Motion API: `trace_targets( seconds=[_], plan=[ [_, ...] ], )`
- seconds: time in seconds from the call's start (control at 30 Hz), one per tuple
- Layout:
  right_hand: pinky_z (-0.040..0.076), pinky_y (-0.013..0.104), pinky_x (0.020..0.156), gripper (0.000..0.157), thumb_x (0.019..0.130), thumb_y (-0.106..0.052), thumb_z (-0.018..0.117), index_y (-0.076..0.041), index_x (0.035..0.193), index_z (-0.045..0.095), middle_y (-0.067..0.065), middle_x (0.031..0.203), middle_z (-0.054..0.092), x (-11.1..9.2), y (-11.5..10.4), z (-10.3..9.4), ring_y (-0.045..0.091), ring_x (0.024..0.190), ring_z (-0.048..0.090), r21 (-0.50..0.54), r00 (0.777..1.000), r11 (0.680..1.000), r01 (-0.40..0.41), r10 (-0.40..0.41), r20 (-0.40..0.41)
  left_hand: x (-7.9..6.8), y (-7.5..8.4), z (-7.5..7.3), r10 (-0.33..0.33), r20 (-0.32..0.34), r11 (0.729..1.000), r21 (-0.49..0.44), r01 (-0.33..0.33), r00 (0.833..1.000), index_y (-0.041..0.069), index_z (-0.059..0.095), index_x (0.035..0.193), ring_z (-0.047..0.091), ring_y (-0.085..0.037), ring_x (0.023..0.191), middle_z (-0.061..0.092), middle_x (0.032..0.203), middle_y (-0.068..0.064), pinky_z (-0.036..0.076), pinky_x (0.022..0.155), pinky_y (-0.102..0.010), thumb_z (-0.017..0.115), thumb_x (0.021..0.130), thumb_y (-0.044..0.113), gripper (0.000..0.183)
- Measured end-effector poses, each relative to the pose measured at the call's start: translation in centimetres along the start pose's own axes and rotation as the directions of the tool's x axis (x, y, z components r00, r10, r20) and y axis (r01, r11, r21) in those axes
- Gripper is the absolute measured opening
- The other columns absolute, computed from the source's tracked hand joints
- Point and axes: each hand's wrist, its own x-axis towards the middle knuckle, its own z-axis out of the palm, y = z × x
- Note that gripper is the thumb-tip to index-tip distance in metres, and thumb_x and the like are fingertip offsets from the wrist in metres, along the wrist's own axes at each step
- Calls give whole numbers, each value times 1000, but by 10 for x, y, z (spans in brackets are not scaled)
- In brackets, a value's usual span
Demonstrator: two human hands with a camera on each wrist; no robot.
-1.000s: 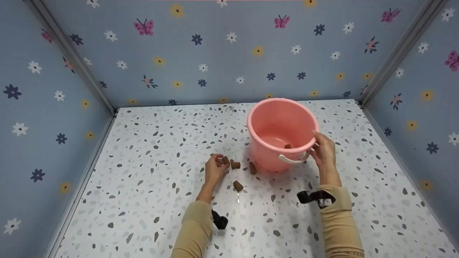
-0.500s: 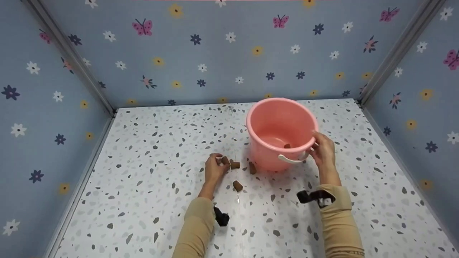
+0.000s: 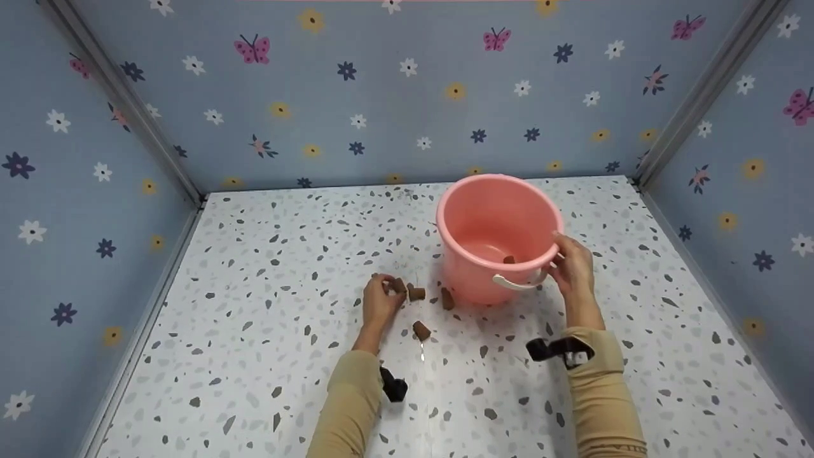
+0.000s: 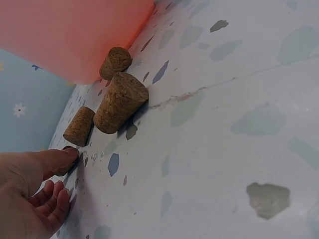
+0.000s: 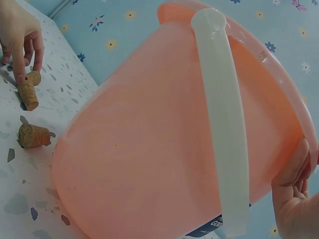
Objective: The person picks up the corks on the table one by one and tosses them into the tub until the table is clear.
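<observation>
My left hand (image 3: 379, 302) is low over the speckled surface, pinching a brown cork stopper (image 3: 399, 285) between thumb and fingers. The left wrist view shows the thumb against that cork (image 4: 71, 150), most of which is hidden. Close by lie a second cork (image 3: 417, 293), another beside the bucket (image 3: 448, 299) and one nearer the front (image 3: 421, 330). My right hand (image 3: 574, 264) grips the rim of the pink bucket (image 3: 474, 280), thumb outside in the right wrist view. The bucket leans toward me, its white handle (image 3: 518, 283) hanging down. Inside it a cork (image 3: 509, 259) is partly visible.
The white speckled tabletop (image 3: 267, 267) stretches around the bucket and corks. A blue flowered panel (image 3: 381, 83) stands at the back, with similar panels left and right. Black wrist mounts (image 3: 393, 385) are strapped to both forearms.
</observation>
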Motion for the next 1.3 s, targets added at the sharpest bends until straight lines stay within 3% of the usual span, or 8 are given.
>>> trace_targets(
  seconds=[0.07,0.27,0.37,0.67,0.9,1.1,1.3],
  plan=[
    [48,34,53,25,76,-16,69,-1,93,58,9,78,59,1,1,-1,23,71,60,-12,1000,1000,11,-11,-10,0,0,0,1,-4,1000,-1,-1,1000,0,61,87,49,-21,69,56,77,-12,41,64,-33,70,66,2,23],
    [46,26,51,22,81,-14,64,-1,94,51,6,75,54,-60,-26,43,17,66,57,-38,997,999,-11,8,-78,-1,0,0,7,-17,1000,-3,-7,1000,0,61,88,47,-19,66,55,75,-13,39,61,-32,69,69,4,21],
    [45,25,49,20,83,-12,60,0,95,50,5,72,54,-72,-32,51,14,60,55,-36,998,999,-13,11,-60,-1,0,0,6,-22,1000,-2,-6,1000,0,61,89,47,-19,66,55,75,-14,39,61,-32,69,70,5,22],
    [43,24,48,20,84,-10,59,2,96,49,5,71,54,-73,-32,51,14,59,55,-26,998,1000,-5,3,-57,1,5,-6,29,-30,998,-47,-30,999,2,62,89,45,-19,63,50,70,-12,38,58,-32,71,67,2,24],
    [43,23,46,18,84,-11,59,0,95,49,5,70,54,-70,-30,50,13,57,54,-32,998,999,-1,-1,-60,6,12,-9,119,-93,990,-63,-126,988,2,62,87,40,-16,58,42,63,-5,33,52,-30,75,66,5,25],
    [42,24,45,16,84,-10,59,-2,91,49,4,68,55,-73,-32,50,14,56,54,-14,999,1000,-10,10,-48,9,31,-16,117,-95,993,-16,-119,989,2,63,89,35,-12,57,39,62,-2,29,52,-26,75,67,6,25],
    [43,26,47,18,80,-11,64,-2,89,51,5,70,55,-70,-30,47,16,61,55,-3,999,1000,-1,1,-40,11,50,-23,161,-108,984,-61,-168,981,2,63,89,35,-14,57,39,63,-3,30,54,-27,74,68,6,24]
  ],
)
